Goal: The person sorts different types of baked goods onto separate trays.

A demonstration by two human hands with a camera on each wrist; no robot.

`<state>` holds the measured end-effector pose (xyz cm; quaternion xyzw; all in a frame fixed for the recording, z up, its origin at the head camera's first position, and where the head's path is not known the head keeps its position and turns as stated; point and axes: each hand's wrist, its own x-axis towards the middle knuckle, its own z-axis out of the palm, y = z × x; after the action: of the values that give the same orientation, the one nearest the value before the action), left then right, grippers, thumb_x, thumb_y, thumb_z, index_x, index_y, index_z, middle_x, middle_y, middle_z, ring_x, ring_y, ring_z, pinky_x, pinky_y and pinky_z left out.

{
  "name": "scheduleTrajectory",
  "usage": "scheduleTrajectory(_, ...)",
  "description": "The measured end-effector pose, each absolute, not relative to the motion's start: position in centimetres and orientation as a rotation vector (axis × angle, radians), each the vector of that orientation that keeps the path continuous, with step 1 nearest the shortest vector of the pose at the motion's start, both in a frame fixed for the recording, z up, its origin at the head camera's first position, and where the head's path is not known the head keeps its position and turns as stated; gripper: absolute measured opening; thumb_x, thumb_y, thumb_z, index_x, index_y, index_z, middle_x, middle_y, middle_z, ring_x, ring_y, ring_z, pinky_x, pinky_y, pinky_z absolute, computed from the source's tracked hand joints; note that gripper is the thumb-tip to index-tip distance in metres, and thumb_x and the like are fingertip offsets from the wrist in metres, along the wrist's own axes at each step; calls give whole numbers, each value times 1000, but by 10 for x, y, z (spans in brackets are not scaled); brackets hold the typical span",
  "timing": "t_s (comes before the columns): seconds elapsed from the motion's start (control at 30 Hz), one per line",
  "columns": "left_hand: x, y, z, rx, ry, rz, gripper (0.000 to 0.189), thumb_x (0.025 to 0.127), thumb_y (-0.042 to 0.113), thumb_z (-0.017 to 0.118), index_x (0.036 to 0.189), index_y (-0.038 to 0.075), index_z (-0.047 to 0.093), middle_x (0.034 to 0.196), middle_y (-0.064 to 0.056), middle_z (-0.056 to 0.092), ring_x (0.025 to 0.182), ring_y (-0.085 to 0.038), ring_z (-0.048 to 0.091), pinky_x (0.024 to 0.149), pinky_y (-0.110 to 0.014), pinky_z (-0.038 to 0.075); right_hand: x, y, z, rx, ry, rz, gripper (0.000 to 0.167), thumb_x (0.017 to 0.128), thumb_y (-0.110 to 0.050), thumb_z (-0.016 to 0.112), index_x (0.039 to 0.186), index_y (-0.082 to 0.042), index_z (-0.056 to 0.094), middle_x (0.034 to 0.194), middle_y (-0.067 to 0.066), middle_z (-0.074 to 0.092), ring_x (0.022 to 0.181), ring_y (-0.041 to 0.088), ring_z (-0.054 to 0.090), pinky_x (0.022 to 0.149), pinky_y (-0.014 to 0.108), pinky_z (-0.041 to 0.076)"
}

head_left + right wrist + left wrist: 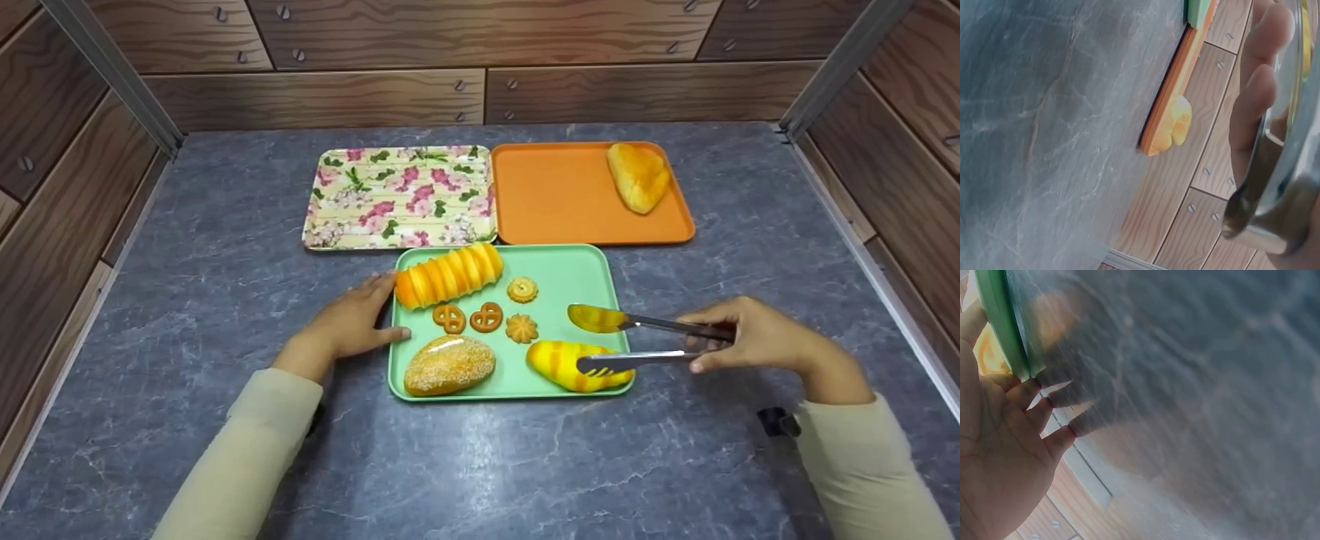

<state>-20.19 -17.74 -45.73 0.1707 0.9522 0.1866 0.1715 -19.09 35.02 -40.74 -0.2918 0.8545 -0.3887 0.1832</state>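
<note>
My right hand [769, 341] holds metal tongs [652, 358], their arms spread apart. One tip overlaps a yellow striped bread roll [559, 360] at the green tray's near right corner, and the other stands farther back. At the left edge of the green tray [577, 277], my left hand [349, 322] has its fingers extended and its thumb over the rim. In the left wrist view its fingertips are right by the tray's green side [1000, 318]. A sliced orange loaf [450, 276] and a seeded bun [450, 367] lie on the tray near that hand.
Between the breads lie two pretzels [487, 317] and two round cookies [522, 328]. Behind the green tray stand a floral tray [405, 195] and an orange tray [555, 195] with a golden bread [639, 178] on it. Wood-patterned walls [315, 97] enclose the grey tabletop [480, 465].
</note>
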Motion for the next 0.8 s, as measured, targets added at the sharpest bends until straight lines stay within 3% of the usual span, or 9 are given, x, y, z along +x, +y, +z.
scheduleTrajectory(0.37, -202, -177, -458, 492, 2708, 541, 94, 87, 57, 59, 154, 9, 14, 157, -12, 15, 143, -31, 11, 113, -52, 15, -185, 346, -411, -791, 2466, -972, 52, 67, -20, 88, 108, 6, 70, 80, 3, 68, 60, 5, 51, 47, 22, 44)
scheduleTrajectory(0.8, -202, -178, -458, 493, 2699, 543, 94, 88, 57, 59, 154, 9, 13, 157, -12, 13, 143, -32, 10, 113, -52, 14, -187, 345, -415, -877, 2498, -945, 43, 70, -23, 86, 102, 1, 74, 78, -4, 69, 61, 3, 53, 47, 22, 46)
